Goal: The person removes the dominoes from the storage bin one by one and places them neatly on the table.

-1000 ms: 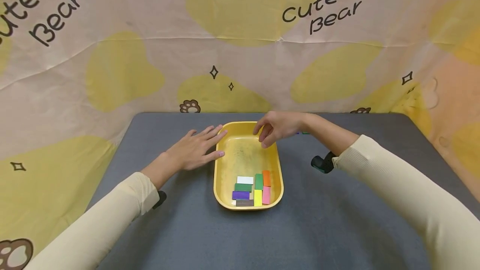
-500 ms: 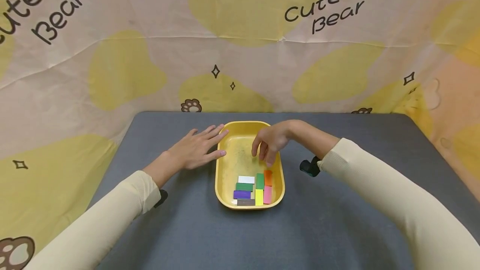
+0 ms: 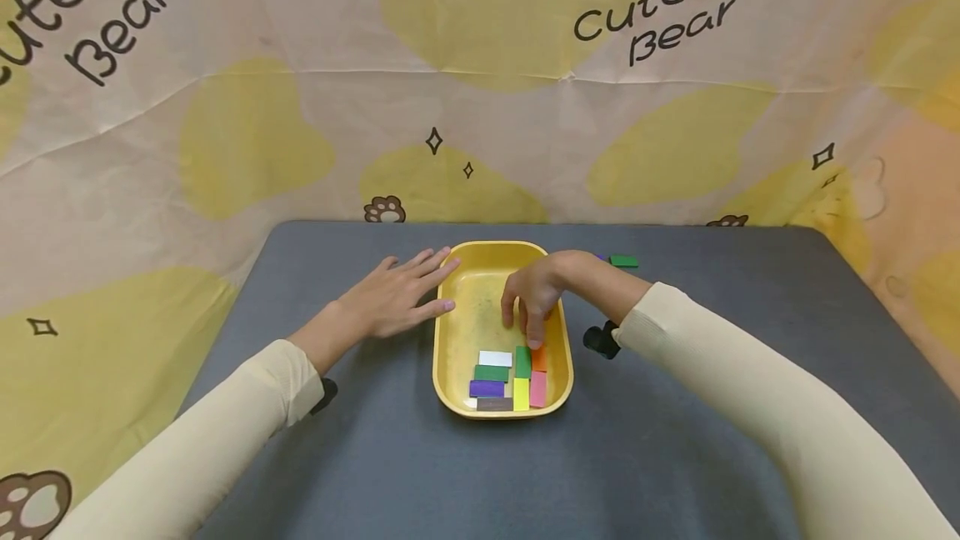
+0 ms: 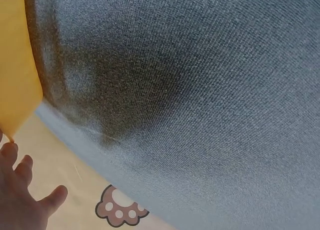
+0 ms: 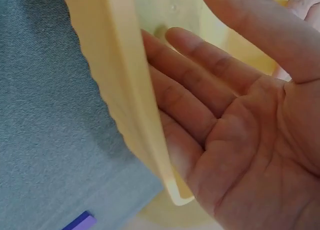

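Note:
A yellow tray [image 3: 503,413] lies on the grey table. My left hand [image 3: 386,298] rests with spread fingers at its left rim, and the left wrist view catches those fingers [image 4: 22,190] at the lower left. My right hand [image 3: 534,294] reaches down into the tray from the right side. One fingertip is right at the orange block [image 3: 539,361], beside a green block [image 3: 522,362]. In the right wrist view the palm [image 5: 245,155] faces the camera, the fingers loosely extended behind the tray wall [image 5: 145,100] with no block visible among them.
Near the tray's front lie white [image 3: 496,359], green [image 3: 491,373], purple [image 3: 487,389], dark grey [image 3: 495,405], yellow [image 3: 521,395] and pink [image 3: 537,389] blocks. Behind my right forearm, a green block [image 3: 624,261] and a purple block [image 5: 80,221] lie on the table.
My right hand has moved from over the tray's back right corner forward and down to the orange block. The left hand stays at the rim. The blocks in the tray keep their places.

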Demonstrator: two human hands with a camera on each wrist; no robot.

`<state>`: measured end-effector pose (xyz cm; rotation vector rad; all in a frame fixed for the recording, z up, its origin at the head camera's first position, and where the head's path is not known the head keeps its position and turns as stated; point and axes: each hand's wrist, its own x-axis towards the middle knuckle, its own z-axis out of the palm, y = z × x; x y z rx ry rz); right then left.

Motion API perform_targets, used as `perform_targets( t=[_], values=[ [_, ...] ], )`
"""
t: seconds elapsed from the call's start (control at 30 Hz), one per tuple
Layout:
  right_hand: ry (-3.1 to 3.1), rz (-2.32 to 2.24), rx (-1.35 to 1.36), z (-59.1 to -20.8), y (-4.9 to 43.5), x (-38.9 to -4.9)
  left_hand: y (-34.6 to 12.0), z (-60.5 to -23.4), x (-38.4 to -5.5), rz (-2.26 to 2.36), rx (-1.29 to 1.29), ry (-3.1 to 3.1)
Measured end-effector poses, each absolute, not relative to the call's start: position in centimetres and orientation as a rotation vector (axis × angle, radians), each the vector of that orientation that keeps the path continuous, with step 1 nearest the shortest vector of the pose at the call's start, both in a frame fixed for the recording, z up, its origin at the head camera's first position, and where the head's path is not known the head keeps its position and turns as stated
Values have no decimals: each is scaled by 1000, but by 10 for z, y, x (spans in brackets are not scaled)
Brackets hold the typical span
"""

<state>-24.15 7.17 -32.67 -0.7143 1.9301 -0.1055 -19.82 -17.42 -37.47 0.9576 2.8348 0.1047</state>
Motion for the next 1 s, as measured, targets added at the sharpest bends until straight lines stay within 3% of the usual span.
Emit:
perform_targets(
  t=[0.33,1.0],
  values=[
    [1926,-74,-587,-328,65,-243,-173,-375,-199,110,952,2832],
    [1888,-78,-595,-328,59,-236,-173,-370,-196,90,930,2821]
  ],
)
